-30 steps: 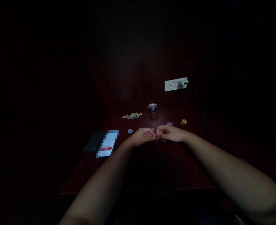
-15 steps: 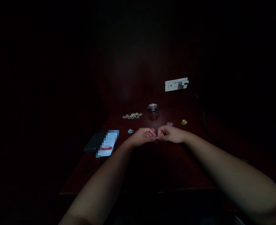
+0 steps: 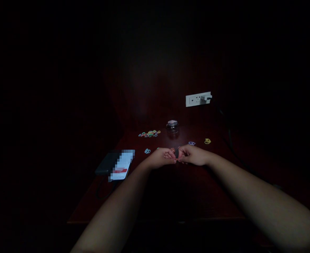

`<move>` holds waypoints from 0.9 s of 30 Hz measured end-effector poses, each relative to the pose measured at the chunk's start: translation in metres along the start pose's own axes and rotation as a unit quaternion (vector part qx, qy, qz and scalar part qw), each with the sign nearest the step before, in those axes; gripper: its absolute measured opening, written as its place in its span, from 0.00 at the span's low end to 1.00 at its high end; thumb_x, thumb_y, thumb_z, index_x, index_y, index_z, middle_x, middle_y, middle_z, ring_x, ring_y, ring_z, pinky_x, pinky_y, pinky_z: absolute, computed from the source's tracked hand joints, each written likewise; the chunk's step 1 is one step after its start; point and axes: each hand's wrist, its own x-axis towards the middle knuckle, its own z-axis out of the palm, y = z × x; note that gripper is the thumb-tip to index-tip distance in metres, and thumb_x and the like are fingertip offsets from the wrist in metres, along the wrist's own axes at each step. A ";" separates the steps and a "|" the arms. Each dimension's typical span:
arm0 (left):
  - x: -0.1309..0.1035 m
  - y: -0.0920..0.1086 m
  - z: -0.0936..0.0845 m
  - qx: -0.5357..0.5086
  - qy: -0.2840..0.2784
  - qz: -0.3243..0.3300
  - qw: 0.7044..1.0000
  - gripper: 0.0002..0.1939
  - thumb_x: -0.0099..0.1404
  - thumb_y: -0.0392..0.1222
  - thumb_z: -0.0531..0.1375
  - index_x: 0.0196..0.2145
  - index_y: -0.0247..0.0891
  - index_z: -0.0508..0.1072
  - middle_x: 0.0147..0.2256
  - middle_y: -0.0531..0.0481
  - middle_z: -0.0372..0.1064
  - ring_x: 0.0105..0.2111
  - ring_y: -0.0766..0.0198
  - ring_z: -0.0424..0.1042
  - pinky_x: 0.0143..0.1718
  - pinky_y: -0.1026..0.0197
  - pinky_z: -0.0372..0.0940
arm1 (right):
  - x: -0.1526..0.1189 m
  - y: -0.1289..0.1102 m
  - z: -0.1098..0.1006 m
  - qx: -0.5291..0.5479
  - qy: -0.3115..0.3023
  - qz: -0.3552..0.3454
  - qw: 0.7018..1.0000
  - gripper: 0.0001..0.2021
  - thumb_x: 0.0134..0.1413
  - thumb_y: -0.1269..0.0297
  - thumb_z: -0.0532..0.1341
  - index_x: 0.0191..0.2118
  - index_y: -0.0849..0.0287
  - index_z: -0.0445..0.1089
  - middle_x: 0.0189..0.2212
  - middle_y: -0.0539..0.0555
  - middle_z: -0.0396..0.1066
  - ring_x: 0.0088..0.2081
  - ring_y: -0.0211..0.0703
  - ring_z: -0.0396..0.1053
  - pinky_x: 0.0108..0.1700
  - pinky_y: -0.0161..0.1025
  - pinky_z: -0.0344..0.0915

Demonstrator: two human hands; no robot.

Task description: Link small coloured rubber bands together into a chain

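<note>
Between the fingertips of both hands is a small red-orange hair tie, held just above the dark red table. My left hand pinches its left end, and my right hand pinches the right end. Just behind the fingers lies an orange hair tie. Light blue hair ties rest left of my left hand. Purple ones lie behind my right hand, with a yellow bunch farther right. A bit of green beyond my left wrist is mostly covered.
A mixed pile of coloured hair ties lies at the back left, beside a clear lidded jar. At the left are a lit phone and a dark flat case with a cable. A wall socket holds a plug.
The whole view has shifted slightly, so everything sits a little lower. Both hands keep their pinch on the hair tie, with the fingertips slightly closer together.
</note>
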 end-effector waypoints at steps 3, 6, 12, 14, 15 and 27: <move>-0.001 0.002 0.000 0.010 -0.001 -0.004 1.000 0.16 0.46 0.43 0.68 0.29 0.29 0.71 0.26 0.51 0.69 0.26 0.71 0.67 0.31 0.67 0.60 | 0.000 0.001 0.001 -0.001 0.004 0.000 1.000 0.10 0.46 0.60 0.60 0.26 0.61 0.62 0.20 0.48 0.65 0.22 0.33 0.62 0.24 0.31 0.57; -0.002 0.005 0.001 0.032 0.006 -0.013 0.999 0.16 0.46 0.43 0.68 0.29 0.29 0.72 0.26 0.49 0.71 0.26 0.70 0.68 0.29 0.67 0.60 | 0.001 0.002 0.001 0.008 0.006 0.000 1.000 0.10 0.46 0.60 0.61 0.27 0.61 0.62 0.20 0.48 0.66 0.22 0.33 0.62 0.24 0.31 0.58; -0.005 0.008 -0.001 0.079 -0.010 -0.002 0.997 0.15 0.51 0.46 0.65 0.30 0.29 0.75 0.28 0.46 0.73 0.27 0.68 0.69 0.30 0.66 0.60 | 0.002 0.006 -0.001 0.032 -0.004 0.001 0.999 0.12 0.46 0.57 0.61 0.28 0.61 0.62 0.22 0.49 0.67 0.22 0.33 0.63 0.24 0.32 0.58; -0.004 0.007 -0.002 0.080 -0.013 0.002 0.997 0.14 0.51 0.45 0.64 0.29 0.29 0.75 0.27 0.46 0.73 0.27 0.68 0.69 0.29 0.67 0.60 | 0.002 0.009 -0.002 0.036 -0.006 0.000 0.999 0.12 0.46 0.57 0.61 0.28 0.61 0.61 0.23 0.49 0.67 0.22 0.32 0.63 0.25 0.32 0.59; -0.004 0.007 -0.001 0.078 -0.013 0.001 0.997 0.14 0.51 0.45 0.65 0.30 0.29 0.75 0.28 0.46 0.73 0.27 0.69 0.68 0.29 0.67 0.60 | 0.002 0.010 -0.002 0.038 -0.006 0.000 0.999 0.12 0.46 0.57 0.61 0.28 0.61 0.61 0.23 0.49 0.67 0.22 0.32 0.63 0.25 0.32 0.58; -0.006 0.013 0.002 0.065 -0.007 -0.028 0.997 0.15 0.46 0.42 0.68 0.29 0.29 0.75 0.26 0.48 0.72 0.25 0.69 0.68 0.29 0.67 0.60 | 0.003 0.010 -0.002 0.019 0.000 0.001 1.000 0.13 0.47 0.56 0.61 0.28 0.61 0.62 0.23 0.50 0.68 0.23 0.33 0.64 0.25 0.32 0.60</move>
